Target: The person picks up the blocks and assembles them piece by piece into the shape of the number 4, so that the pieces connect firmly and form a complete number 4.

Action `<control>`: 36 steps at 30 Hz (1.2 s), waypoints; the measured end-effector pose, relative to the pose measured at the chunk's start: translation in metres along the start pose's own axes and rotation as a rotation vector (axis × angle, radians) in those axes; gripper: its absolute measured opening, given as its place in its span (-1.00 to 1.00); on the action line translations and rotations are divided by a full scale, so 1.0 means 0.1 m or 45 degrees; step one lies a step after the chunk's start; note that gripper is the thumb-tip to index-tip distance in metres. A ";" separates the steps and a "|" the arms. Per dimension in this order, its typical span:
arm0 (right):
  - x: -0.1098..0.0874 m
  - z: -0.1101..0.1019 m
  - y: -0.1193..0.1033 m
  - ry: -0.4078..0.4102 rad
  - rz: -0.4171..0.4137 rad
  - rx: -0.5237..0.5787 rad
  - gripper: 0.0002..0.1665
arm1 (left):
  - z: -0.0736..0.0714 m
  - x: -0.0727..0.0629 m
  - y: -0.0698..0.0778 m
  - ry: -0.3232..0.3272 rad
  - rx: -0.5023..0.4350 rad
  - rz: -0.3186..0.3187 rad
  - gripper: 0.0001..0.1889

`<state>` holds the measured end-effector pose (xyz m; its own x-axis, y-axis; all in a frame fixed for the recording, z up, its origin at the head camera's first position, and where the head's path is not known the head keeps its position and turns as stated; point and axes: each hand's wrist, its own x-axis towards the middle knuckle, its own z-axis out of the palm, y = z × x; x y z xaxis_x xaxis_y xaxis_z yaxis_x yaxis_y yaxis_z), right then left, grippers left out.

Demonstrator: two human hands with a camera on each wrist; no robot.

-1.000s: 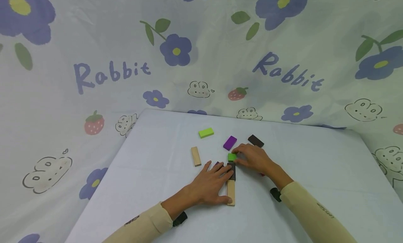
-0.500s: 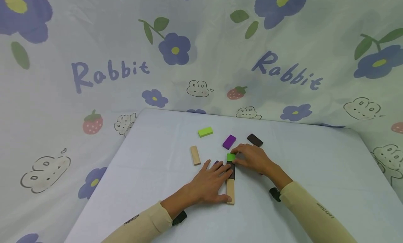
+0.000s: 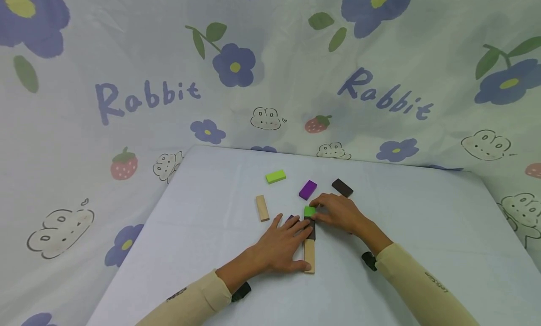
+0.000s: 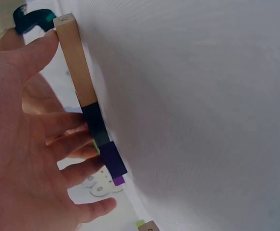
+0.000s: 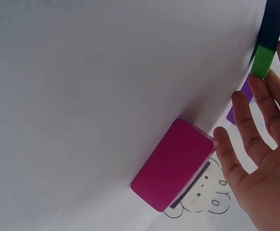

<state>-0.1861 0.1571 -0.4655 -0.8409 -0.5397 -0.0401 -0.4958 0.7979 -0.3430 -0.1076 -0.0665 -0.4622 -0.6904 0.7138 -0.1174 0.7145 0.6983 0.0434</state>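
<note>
A wooden block (image 3: 310, 253), a black block (image 3: 313, 230) and a bright green block (image 3: 310, 211) lie end to end in a row on the table. My left hand (image 3: 280, 248) is spread beside the row, its thumb at the wooden block's near end and fingers against the black block. At the far end, my right hand (image 3: 340, 213) pinches the green block between thumb and fingers. Close by the left fingertips is a dark purple block (image 4: 113, 160), mostly hidden in the head view. A magenta block (image 5: 174, 165) shows near the right little finger in the right wrist view.
Beyond the hands lie a lime block (image 3: 276, 176), a purple block (image 3: 307, 190) and a dark brown block (image 3: 342, 188). Another wooden block (image 3: 262, 208) rests to the left. A printed cloth (image 3: 169, 58) hangs behind the white table (image 3: 203, 199).
The right hand has brought the green block slightly nearer, closing the small gap so it meets the black block's end. My left hand has stayed in place.
</note>
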 end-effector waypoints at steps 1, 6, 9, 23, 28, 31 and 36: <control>0.00 0.00 0.00 0.002 -0.001 -0.001 -0.57 | 0.00 0.00 0.00 0.001 0.000 0.001 -0.08; 0.01 0.02 0.01 0.006 -0.003 -0.006 -0.59 | 0.00 0.00 0.00 0.004 0.004 0.003 -0.07; 0.01 0.03 0.02 0.011 -0.004 -0.009 -0.61 | 0.01 0.01 0.00 0.002 -0.014 0.002 -0.07; 0.00 0.03 0.02 -0.005 0.000 0.011 -0.59 | 0.01 0.00 0.01 0.001 -0.025 -0.009 -0.07; -0.01 0.02 0.03 -0.018 0.019 0.002 -0.50 | 0.00 0.00 0.01 -0.006 -0.023 -0.007 -0.07; -0.03 0.00 0.04 -0.009 0.031 -0.001 -0.47 | 0.00 0.00 0.01 -0.010 -0.029 -0.006 -0.07; -0.07 -0.02 0.07 0.042 0.053 -0.003 -0.47 | -0.02 0.00 0.00 -0.007 -0.057 -0.005 -0.05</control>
<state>-0.1842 0.1673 -0.4662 -0.8673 -0.4972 -0.0235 -0.4608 0.8199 -0.3397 -0.1082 -0.0666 -0.4604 -0.6923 0.7111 -0.1229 0.7062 0.7026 0.0872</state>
